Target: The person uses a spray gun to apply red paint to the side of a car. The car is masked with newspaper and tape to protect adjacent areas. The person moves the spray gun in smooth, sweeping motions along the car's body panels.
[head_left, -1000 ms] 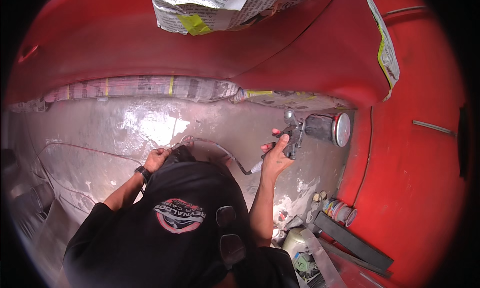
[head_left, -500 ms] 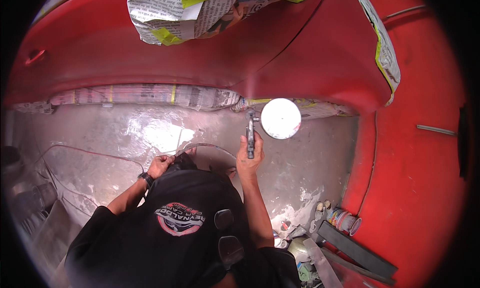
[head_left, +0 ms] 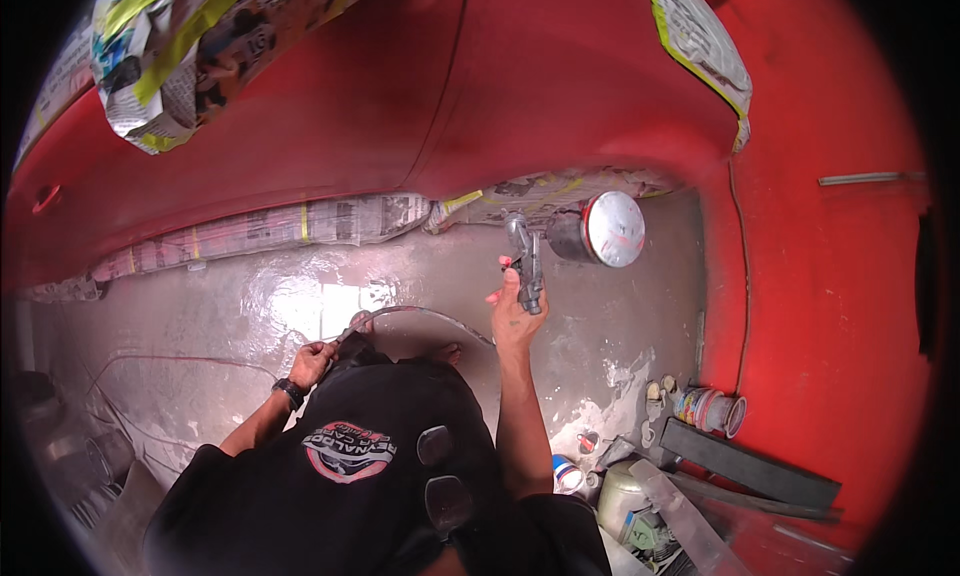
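Note:
My right hand point(head_left: 516, 301) is wrapped round the handle of a dark spray gun point(head_left: 523, 256), its nozzle end toward the car. A round paint cup point(head_left: 612, 229) with a pale silvery lid sticks out from the gun's right side. Ahead stands a red car body point(head_left: 330, 146), its lower sill covered by a newspaper-wrapped strip point(head_left: 345, 219). My left hand point(head_left: 316, 360) is closed on the air hose point(head_left: 425, 314), which curves across my front toward the gun hand. A dark watch is on the left wrist.
Newspaper and yellow-green tape mask the mirror-shaped part point(head_left: 190, 56) and the wheel-side edge point(head_left: 700, 51). A red wall point(head_left: 820, 266) rises at the right. Paint cans point(head_left: 715, 412), dark bars point(head_left: 750, 461) and a rounded tank point(head_left: 630, 496) sit at the lower right. Hose trails over the left floor.
The spray gun has tilted, showing the cup's side, and shifted slightly right with my right hand. The view has turned, so the car appears further left. The mist at the nozzle no longer shows.

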The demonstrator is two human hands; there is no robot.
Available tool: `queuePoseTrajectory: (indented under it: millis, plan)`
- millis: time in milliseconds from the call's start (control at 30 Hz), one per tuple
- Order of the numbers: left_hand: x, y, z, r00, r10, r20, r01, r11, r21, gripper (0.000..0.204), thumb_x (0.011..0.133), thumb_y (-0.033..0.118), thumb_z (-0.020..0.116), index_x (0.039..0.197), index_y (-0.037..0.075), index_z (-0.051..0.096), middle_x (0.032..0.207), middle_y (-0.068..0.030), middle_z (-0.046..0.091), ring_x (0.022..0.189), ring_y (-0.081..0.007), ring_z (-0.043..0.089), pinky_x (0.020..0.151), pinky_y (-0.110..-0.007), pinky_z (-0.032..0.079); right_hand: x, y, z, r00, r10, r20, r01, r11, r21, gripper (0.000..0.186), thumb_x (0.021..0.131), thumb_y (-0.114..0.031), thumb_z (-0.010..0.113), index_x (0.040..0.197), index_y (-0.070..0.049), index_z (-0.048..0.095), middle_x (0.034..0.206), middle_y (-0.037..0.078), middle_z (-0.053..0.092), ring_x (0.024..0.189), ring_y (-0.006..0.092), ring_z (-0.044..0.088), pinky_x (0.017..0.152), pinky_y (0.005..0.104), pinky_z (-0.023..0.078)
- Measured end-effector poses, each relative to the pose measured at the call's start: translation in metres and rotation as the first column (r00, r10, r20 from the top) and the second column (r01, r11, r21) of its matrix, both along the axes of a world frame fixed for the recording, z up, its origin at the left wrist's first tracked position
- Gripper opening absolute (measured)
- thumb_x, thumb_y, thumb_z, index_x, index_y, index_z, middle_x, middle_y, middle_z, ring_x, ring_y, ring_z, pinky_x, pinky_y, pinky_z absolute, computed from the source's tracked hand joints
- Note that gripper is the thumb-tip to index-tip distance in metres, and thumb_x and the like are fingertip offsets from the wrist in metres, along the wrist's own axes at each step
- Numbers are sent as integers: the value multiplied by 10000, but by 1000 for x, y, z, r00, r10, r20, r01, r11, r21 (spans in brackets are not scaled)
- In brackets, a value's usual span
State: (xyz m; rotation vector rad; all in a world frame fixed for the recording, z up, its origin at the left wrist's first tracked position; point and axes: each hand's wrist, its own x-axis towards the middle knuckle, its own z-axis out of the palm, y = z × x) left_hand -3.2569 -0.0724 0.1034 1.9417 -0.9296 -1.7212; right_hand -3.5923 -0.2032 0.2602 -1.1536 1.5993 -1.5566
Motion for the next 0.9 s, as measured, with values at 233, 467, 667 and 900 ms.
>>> queuePoseTrajectory:
  millis: [233, 467, 667, 900]
  plan:
    - [-73, -20, 6, 992, -116, -38, 116, 993, -15, 367, 936, 388, 654, 745, 75, 684, 621, 42, 543, 585, -76, 432, 561, -252, 357, -143, -27, 13, 983, -173, 60, 162, 974, 161, 390, 984, -376, 586, 971, 13, 616, 747, 60, 631, 438, 114, 532, 396, 261, 439]
    - [-169, -38, 31, 978, -196, -64, 193, 980, -47, 356, 943, 409, 651, 795, 89, 700, 665, 55, 560, 600, -53, 446, 562, -225, 355, -237, -34, 15, 902, -430, 32, 427, 901, 71, 355, 971, -353, 618, 972, 2, 603, 735, 46, 608, 456, 110, 527, 391, 258, 439]
    - [-198, -26, 24, 988, -156, -6, 155, 987, -31, 397, 937, 452, 635, 767, 99, 704, 634, 23, 564, 602, -77, 469, 580, -261, 384, -200, -33, -19, 983, -184, 24, 181, 978, 106, 349, 956, -349, 645, 973, -4, 594, 725, 43, 599, 466, 103, 526, 402, 251, 453]
    - [-212, -25, 21, 979, -139, 150, 144, 989, -19, 449, 895, 502, 609, 782, 82, 718, 722, -52, 691, 695, -148, 637, 690, -308, 500, -188, -21, -18, 992, 125, -2, -123, 980, 159, 360, 989, -360, 586, 989, 0, 603, 767, 54, 636, 411, 113, 501, 362, 252, 387]
